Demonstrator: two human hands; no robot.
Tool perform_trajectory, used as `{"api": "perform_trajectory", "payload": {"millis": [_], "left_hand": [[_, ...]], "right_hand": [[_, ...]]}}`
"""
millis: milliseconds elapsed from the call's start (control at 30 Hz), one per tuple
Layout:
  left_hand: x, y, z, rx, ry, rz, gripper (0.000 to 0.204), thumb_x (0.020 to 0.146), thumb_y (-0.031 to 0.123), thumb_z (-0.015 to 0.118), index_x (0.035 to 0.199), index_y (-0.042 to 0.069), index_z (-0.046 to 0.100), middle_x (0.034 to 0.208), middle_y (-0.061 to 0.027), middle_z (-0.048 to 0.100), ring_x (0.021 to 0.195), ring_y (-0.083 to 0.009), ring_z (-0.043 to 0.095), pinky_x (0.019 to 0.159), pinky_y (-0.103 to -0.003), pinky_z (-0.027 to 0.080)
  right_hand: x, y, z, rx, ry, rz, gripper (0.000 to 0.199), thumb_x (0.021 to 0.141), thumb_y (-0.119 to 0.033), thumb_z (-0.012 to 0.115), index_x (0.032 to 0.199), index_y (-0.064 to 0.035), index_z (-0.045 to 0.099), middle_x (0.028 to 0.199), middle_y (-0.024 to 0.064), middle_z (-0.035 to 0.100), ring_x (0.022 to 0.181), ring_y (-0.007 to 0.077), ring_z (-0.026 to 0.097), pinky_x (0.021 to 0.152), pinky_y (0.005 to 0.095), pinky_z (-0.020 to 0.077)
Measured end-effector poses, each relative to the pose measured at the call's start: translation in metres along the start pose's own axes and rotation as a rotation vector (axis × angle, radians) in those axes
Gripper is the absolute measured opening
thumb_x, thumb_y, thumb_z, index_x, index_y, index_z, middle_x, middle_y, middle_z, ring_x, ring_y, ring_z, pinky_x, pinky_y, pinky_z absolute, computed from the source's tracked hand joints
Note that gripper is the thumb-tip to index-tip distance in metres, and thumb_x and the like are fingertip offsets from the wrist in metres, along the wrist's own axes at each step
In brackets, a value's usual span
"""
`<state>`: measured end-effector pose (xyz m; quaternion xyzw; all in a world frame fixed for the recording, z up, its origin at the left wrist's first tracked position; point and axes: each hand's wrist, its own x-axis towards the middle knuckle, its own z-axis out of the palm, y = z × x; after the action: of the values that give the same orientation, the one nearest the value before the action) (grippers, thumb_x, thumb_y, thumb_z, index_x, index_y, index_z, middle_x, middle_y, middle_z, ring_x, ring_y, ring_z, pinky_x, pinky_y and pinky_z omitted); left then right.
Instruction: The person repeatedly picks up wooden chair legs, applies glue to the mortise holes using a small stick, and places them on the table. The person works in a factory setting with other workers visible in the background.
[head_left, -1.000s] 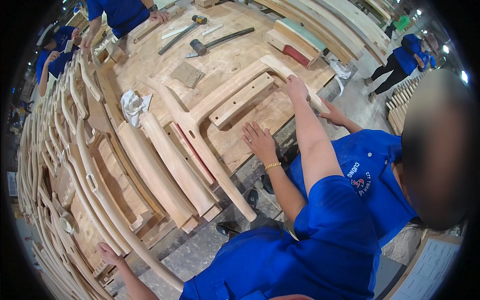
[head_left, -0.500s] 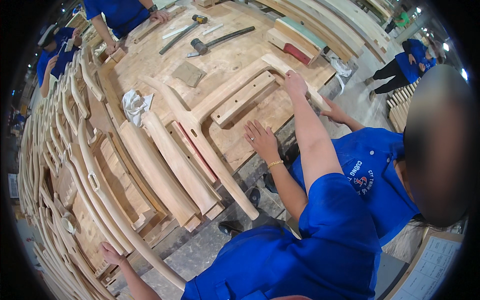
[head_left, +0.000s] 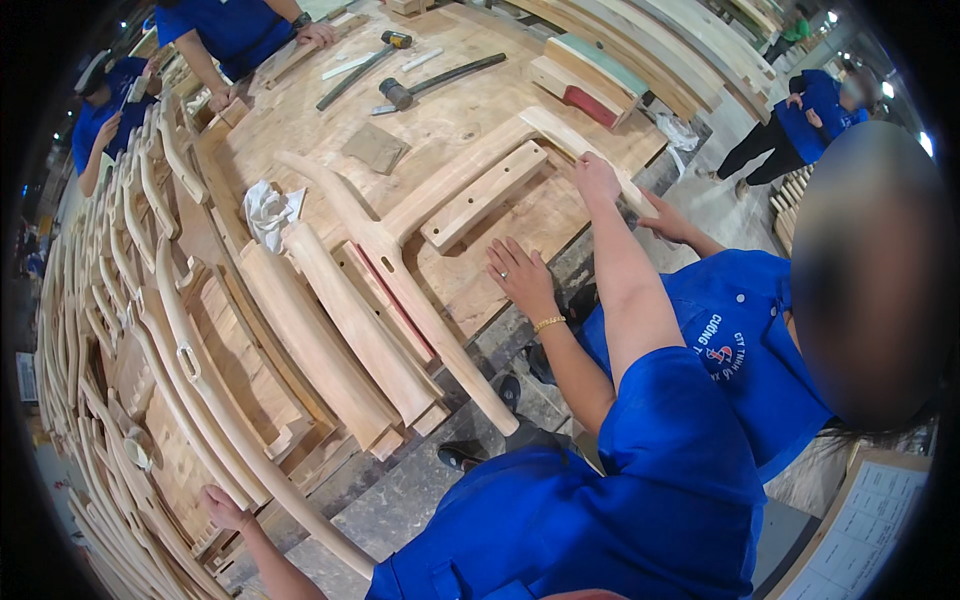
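Observation:
My right hand (head_left: 598, 180) is closed round the far right member of a pale wooden chair frame (head_left: 440, 195) that lies on the workbench (head_left: 290, 130). My left hand (head_left: 226, 508) is curled closed beside the near end of a curved wooden part (head_left: 195, 365); what its fingers hold is hidden. A co-worker at my right rests one hand (head_left: 522, 280), with a ring and bracelet, flat by the bench edge. That person's other hand (head_left: 665, 217) touches the end of the frame member near my right hand. A drilled wooden block (head_left: 485, 197) lies inside the frame.
Two mallets (head_left: 397, 94) lie at the far side, near a brown flat pad (head_left: 377, 147). A white cloth (head_left: 272, 213) sits left of the frame, above shaped wooden beams (head_left: 355, 320). Many curved parts (head_left: 110, 270) line the left. Other people stand beyond the bench.
The view has shifted slightly. The co-worker beside me has moved their head a little, and the person standing at the far right has moved slightly left. Both my hands keep their places.

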<state>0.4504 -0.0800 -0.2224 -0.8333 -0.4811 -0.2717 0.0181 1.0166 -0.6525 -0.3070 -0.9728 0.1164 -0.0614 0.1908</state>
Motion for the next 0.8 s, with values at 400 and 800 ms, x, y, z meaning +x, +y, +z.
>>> {"api": "perform_trajectory", "payload": {"millis": [400,800], "left_hand": [[0.0,0.003,-0.001,-0.011,-0.004,-0.004,0.042,0.091,0.041,0.033,0.072,0.006,0.046,0.064,-0.0152,0.048,0.058,-0.0314,0.045,0.056,-0.044,0.036],[0.004,0.005,0.0,0.016,-0.015,0.008,0.043,0.091,0.043,0.032,0.072,0.007,0.047,0.065,-0.0161,0.05,0.06,-0.0339,0.048,0.057,-0.045,0.036]], "right_hand": [[-0.001,0.013,0.011,-0.009,0.105,-0.046,0.019,0.083,-0.027,0.051,0.092,-0.0185,0.066,0.092,0.0122,0.065,0.088,0.0298,0.063,0.074,0.0429,0.05],[0.002,0.012,0.008,-0.008,0.179,-0.095,0.014,0.08,-0.025,0.057,0.091,-0.0182,0.064,0.092,0.0107,0.062,0.089,0.0295,0.061,0.075,0.0417,0.049]]}}
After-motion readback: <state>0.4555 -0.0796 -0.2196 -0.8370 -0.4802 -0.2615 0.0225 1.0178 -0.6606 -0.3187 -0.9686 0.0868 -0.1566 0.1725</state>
